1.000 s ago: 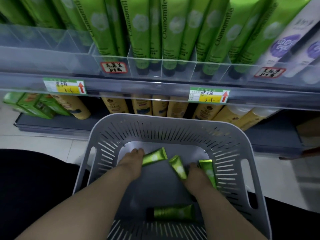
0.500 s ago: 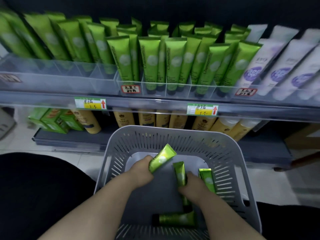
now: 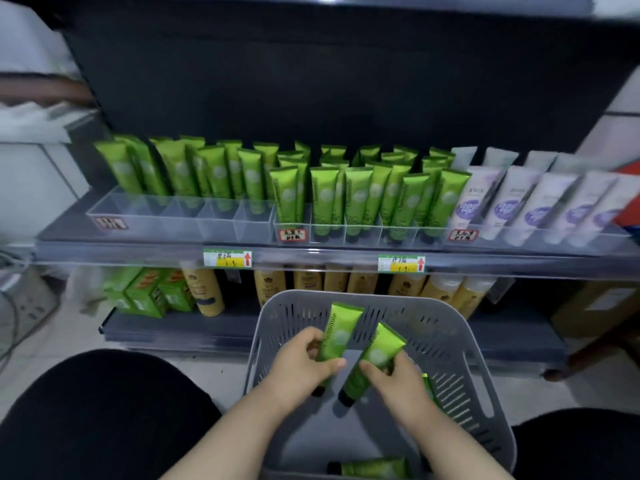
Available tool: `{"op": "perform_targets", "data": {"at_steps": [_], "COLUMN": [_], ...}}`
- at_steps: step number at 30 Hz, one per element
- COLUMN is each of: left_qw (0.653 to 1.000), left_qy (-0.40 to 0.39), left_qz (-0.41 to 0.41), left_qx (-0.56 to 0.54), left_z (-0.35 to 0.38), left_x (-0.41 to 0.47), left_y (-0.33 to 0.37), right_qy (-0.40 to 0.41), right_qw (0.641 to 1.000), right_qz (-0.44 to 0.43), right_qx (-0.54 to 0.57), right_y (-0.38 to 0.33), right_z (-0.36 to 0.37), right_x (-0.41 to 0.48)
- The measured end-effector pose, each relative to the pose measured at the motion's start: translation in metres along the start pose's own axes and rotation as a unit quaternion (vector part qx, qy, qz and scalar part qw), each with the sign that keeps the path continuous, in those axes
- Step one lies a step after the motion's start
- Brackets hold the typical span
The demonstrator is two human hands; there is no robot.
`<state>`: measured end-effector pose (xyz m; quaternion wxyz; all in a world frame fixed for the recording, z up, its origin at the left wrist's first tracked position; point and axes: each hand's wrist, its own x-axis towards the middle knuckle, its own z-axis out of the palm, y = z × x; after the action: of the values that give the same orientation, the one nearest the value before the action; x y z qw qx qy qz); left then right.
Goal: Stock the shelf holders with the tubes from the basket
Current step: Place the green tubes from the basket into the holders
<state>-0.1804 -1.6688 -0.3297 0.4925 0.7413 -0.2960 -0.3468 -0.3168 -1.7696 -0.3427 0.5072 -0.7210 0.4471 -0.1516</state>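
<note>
- Now both hands are up off the basket floor: half a second ago they were still down among the tubes, and a second ago just reaching them.
- Left hand (image 3: 304, 362) is closed around a green Chamomile tube (image 3: 338, 332), crimped end up and cap down.
- Right hand (image 3: 398, 377) is closed around a second green tube (image 3: 375, 358), tilted so its crimped end leans up and to the right; the two tubes stand just beside each other above the grey slotted basket (image 3: 460, 344).
- Two more green tubes remain in the basket: one lying at the near edge (image 3: 374, 467), another partly hidden behind the right hand (image 3: 427, 386).
- Since the view has tipped up, the clear shelf holders (image 3: 221, 220) show fully: the left holder's front compartments look empty, while the middle holder (image 3: 360, 230) is full of green tubes and white-and-purple tubes (image 3: 509, 206) fill the right.
- Picking is done, I judge; next is carrying both tubes to the empty left compartments, cap down.
</note>
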Motion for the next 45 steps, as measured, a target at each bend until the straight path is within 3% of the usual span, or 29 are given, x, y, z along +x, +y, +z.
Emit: {"op": "perform_targets", "data": {"at_steps": [5, 11, 20, 24, 32, 45], "left_qw": [0.990, 0.976, 0.974, 0.964, 0.961, 0.946], "left_qy": [-0.030, 0.009, 0.080, 0.108, 0.211, 0.257], "left_qz": [0.057, 0.109, 0.207, 0.241, 0.177, 0.178], "left_qx": [-0.123, -0.189, -0.046, -0.006, -0.031, -0.084], "left_z": [-0.022, -0.043, -0.101, -0.130, -0.173, -0.225], "left_x": [-0.008, -0.006, 0.014, 0.026, 0.065, 0.083], "left_y": [0.028, 0.056, 0.106, 0.132, 0.120, 0.100], "right_qy": [0.001, 0.003, -0.030, -0.037, -0.028, -0.013], "right_qw": [0.998, 0.995, 0.981, 0.977, 0.969, 0.954], "right_qz": [-0.012, -0.065, -0.151, -0.201, -0.246, -0.296], "right_qx": [0.057, 0.071, 0.115, 0.053, 0.010, -0.038], "right_y": [-0.029, -0.078, -0.170, -0.205, -0.258, -0.325], "right_z": [-0.015, -0.026, -0.022, -0.020, -0.004, 0.038], "right_x": [-0.009, -0.006, 0.007, 0.017, 0.054, 0.097]}}
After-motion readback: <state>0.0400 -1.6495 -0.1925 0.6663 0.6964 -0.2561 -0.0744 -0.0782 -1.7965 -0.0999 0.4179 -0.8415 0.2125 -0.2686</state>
